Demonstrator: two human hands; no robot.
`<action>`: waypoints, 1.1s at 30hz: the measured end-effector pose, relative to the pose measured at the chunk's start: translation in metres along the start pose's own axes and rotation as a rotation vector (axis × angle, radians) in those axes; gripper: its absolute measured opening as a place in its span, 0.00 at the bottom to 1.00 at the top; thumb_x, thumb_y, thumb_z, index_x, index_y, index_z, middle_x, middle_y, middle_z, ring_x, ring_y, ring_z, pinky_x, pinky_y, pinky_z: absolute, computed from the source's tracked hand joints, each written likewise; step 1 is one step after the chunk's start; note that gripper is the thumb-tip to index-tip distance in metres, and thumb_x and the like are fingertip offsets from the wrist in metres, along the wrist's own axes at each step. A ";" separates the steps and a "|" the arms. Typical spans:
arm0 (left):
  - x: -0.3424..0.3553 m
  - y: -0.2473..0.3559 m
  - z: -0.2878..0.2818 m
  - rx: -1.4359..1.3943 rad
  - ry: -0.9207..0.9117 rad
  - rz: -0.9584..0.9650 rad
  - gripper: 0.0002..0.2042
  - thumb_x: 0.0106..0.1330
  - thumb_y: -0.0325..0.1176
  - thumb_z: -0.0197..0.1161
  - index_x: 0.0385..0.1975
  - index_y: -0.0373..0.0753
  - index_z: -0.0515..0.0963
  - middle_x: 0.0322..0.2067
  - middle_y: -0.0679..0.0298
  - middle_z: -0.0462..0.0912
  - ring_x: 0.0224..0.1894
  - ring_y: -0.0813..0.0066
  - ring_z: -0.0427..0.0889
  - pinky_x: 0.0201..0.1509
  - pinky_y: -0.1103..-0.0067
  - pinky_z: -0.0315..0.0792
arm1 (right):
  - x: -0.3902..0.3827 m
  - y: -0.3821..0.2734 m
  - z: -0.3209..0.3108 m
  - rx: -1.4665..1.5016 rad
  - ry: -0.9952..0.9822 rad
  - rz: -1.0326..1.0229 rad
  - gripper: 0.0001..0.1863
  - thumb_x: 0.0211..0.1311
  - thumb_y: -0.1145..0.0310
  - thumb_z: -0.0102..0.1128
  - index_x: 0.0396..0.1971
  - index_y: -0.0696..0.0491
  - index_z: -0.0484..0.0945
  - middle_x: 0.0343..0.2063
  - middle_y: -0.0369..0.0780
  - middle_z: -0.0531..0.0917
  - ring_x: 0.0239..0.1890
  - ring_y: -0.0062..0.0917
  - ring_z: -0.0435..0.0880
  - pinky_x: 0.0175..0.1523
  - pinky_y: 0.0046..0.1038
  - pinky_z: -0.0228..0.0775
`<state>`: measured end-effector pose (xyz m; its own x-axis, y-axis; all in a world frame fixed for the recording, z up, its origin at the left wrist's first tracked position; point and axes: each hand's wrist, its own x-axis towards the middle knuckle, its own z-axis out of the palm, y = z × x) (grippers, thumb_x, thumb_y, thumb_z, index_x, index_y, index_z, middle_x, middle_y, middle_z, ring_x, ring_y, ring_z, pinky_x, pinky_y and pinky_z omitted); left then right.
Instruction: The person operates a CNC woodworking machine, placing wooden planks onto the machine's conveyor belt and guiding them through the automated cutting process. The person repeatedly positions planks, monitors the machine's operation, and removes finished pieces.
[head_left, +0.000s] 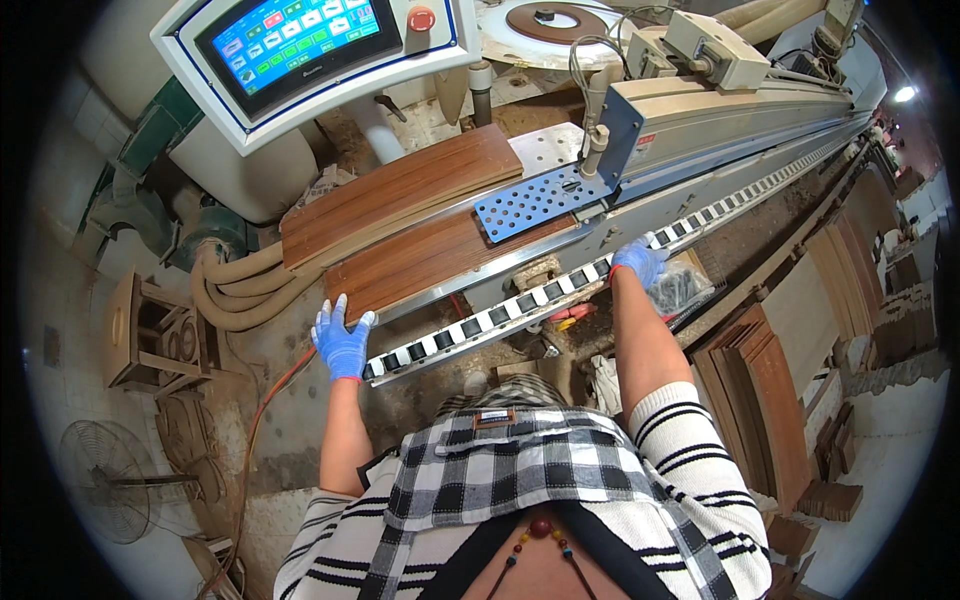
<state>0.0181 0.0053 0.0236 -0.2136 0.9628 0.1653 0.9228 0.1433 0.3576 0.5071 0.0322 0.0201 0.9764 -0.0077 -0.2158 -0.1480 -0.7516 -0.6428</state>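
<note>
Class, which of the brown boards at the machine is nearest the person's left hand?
The front board, its corner beside the left hand; the stacked boards lie farther back.

Top face of the board [420, 270] looks like wood grain, smooth with a bit of sheen. The roller strip [500, 316] is a metal-looking rail with smooth, plasticky rollers. Gloves [342, 345] seem thin, wrinkly and rubbery. The holed plate [545, 202] looks like painted metal, the screen [300, 45] is glossy, and the apron [500, 465] is matt woven cloth.
</note>
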 end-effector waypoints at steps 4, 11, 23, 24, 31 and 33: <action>0.000 0.011 -0.003 0.058 0.015 0.021 0.32 0.53 0.56 0.68 0.58 0.50 0.75 0.63 0.55 0.67 0.68 0.53 0.58 0.73 0.58 0.43 | 0.003 0.001 0.003 0.003 -0.005 0.007 0.34 0.66 0.44 0.48 0.61 0.55 0.62 0.52 0.51 0.73 0.52 0.45 0.76 0.54 0.43 0.71; -0.001 0.045 0.003 0.108 -0.021 0.028 0.31 0.53 0.59 0.67 0.57 0.54 0.76 0.62 0.55 0.67 0.69 0.55 0.55 0.73 0.53 0.34 | 0.004 0.003 0.005 0.033 -0.009 -0.002 0.34 0.67 0.44 0.45 0.63 0.54 0.61 0.56 0.53 0.71 0.55 0.48 0.75 0.56 0.47 0.69; -0.004 0.128 0.040 0.053 0.097 0.271 0.30 0.52 0.54 0.69 0.53 0.46 0.77 0.54 0.47 0.74 0.61 0.53 0.67 0.70 0.59 0.50 | 0.009 0.005 0.016 -0.030 0.036 -0.009 0.35 0.67 0.42 0.44 0.62 0.54 0.60 0.53 0.51 0.72 0.53 0.46 0.75 0.54 0.44 0.70; -0.003 0.132 0.042 0.032 0.087 0.288 0.30 0.53 0.54 0.69 0.53 0.46 0.77 0.53 0.47 0.74 0.60 0.52 0.68 0.69 0.59 0.52 | 0.004 0.001 0.009 -0.014 0.005 -0.004 0.34 0.67 0.42 0.44 0.60 0.54 0.61 0.53 0.52 0.72 0.53 0.46 0.75 0.54 0.45 0.70; 0.069 0.131 0.003 -0.146 0.086 0.593 0.26 0.58 0.45 0.66 0.56 0.44 0.75 0.50 0.55 0.80 0.53 0.56 0.75 0.60 0.65 0.66 | 0.006 0.003 0.007 -0.010 -0.021 0.011 0.33 0.68 0.43 0.43 0.60 0.54 0.62 0.52 0.53 0.72 0.54 0.48 0.74 0.54 0.45 0.70; 0.107 0.137 -0.018 -0.035 0.040 0.574 0.32 0.58 0.47 0.66 0.63 0.49 0.68 0.62 0.55 0.68 0.65 0.56 0.64 0.69 0.63 0.55 | 0.007 0.002 0.005 -0.002 -0.016 0.020 0.33 0.68 0.43 0.43 0.61 0.54 0.63 0.52 0.53 0.73 0.52 0.48 0.76 0.53 0.46 0.71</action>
<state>0.1163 0.1238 0.1073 0.3054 0.8748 0.3760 0.8836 -0.4075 0.2306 0.5124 0.0340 0.0133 0.9707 -0.0123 -0.2401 -0.1671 -0.7528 -0.6367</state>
